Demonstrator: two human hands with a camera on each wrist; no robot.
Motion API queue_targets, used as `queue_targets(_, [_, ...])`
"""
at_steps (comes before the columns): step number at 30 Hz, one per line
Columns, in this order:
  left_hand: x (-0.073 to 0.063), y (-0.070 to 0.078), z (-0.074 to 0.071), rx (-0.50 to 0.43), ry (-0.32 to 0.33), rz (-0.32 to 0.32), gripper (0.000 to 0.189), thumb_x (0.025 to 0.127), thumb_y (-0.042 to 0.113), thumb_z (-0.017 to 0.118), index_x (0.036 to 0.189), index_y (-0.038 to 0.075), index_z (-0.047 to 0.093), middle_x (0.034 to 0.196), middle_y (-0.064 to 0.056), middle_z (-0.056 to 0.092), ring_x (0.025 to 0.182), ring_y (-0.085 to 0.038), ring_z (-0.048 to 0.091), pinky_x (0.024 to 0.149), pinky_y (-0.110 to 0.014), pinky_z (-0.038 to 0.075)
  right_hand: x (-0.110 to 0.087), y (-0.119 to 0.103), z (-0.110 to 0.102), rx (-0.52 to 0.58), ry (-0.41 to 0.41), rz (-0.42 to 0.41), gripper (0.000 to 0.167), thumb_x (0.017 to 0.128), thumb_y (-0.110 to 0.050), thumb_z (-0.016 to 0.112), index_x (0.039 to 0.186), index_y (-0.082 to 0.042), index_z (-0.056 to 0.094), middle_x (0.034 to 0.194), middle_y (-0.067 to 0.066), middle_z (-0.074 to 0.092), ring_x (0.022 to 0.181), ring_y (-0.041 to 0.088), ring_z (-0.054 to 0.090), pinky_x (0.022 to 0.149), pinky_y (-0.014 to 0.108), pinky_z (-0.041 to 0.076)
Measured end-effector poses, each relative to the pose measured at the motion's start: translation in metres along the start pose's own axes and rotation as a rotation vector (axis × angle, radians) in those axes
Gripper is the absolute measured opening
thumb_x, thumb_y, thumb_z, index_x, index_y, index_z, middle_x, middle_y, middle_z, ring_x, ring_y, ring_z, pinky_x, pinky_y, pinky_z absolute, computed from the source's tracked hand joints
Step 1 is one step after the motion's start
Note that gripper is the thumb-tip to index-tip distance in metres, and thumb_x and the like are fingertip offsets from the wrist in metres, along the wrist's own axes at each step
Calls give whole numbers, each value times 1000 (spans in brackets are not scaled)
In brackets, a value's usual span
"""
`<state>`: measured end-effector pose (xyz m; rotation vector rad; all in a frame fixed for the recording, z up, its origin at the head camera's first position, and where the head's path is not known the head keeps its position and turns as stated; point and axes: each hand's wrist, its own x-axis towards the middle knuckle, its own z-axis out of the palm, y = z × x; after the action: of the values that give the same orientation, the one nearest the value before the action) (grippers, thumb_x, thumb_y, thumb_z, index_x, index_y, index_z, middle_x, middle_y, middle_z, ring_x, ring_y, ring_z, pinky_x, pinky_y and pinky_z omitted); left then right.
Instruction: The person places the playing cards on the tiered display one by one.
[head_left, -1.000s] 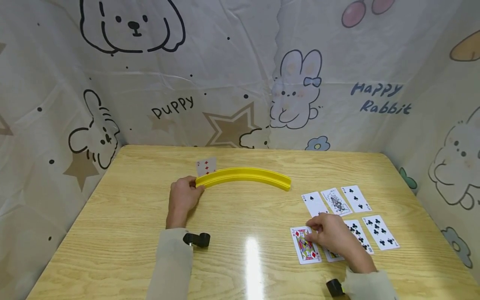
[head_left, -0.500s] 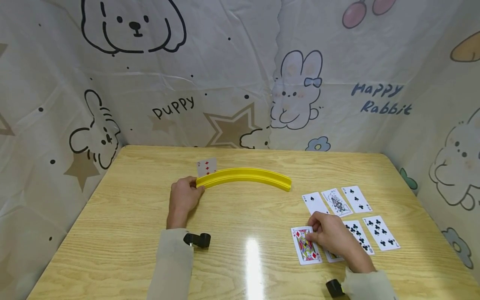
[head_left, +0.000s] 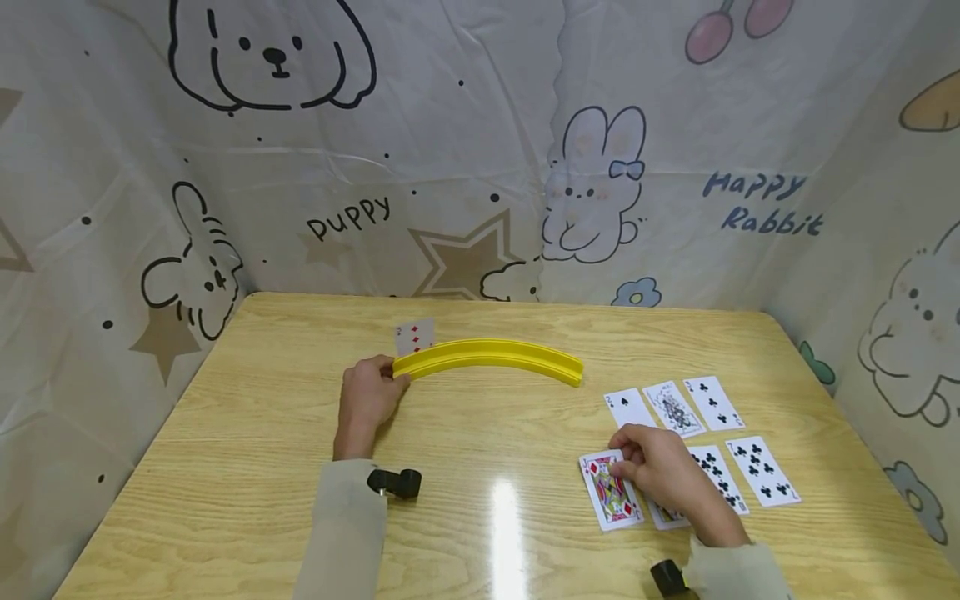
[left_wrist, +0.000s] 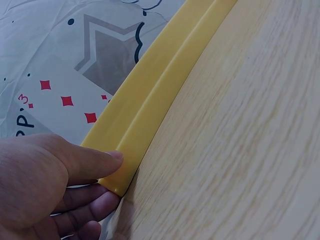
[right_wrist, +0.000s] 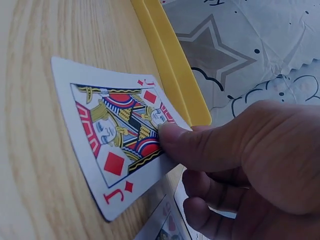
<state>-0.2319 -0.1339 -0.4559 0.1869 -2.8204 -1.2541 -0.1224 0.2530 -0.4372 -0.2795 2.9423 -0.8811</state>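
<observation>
In the head view my left hand (head_left: 367, 402) pinches the left end of a curved yellow card holder (head_left: 487, 352). Its thumb lies on the front of the holder and the other fingers are beneath it in the left wrist view. A three of diamonds (left_wrist: 60, 100) stands upright in the holder near that end. At the right, my right hand (head_left: 663, 471) pinches the jack of diamonds (right_wrist: 120, 135) between thumb and fingers at its right edge. The card bows slightly and tilts up from the table in the right wrist view.
Several face-up cards lie in two rows at the right: a two of spades (head_left: 627, 407), a joker (head_left: 675, 410), a club card (head_left: 712, 403) and a seven of clubs (head_left: 762, 472). Others are partly behind my right hand. A printed cloth (head_left: 465, 125) backs the wooden table (head_left: 262, 500).
The right hand has raised the jack of diamonds slightly, its far edge now tilted up a little. My left hand and the card holder have stayed in place.
</observation>
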Motion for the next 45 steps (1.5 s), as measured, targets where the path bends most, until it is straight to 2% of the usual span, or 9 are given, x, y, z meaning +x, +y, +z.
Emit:
queue_targets(16, [-1,-4,-1,1,-4,-25,39,92,16,74,126,-2,66,105,-15,69,91,-25,62,82,-42,52,10,-14,-7,79,88,-73,16,83,-5,80,89,-12,66,74,-6,57,67,12,52,61,27,46])
queue_targets(25, [0,-2,-2,-5,-2,-28,39,92,15,74,126,-2,66,106,-15,69,90,-25,61,82,-41,52,14,-23,-13,127,81,-67,8,90,-4,73,90,-8,65,79,-3,59,70,15,53,62,28,46])
queue_targets(36, [0,-2,-3,6,-1,-31,38,92,16,74,125,-2,67,105,-15,69,89,-25,61,82,-41,52,23,-28,-14,121,111,-170,10,90,-2,72,89,-10,66,79,-6,61,70,13,53,62,28,47])
queue_targets(45, [0,1,0,4,-4,-26,39,92,16,74,126,-2,66,105,-15,68,89,-25,60,82,-41,52,34,-37,-15,157,107,-201,8,91,-3,72,90,-9,67,80,-6,63,71,13,55,63,27,48])
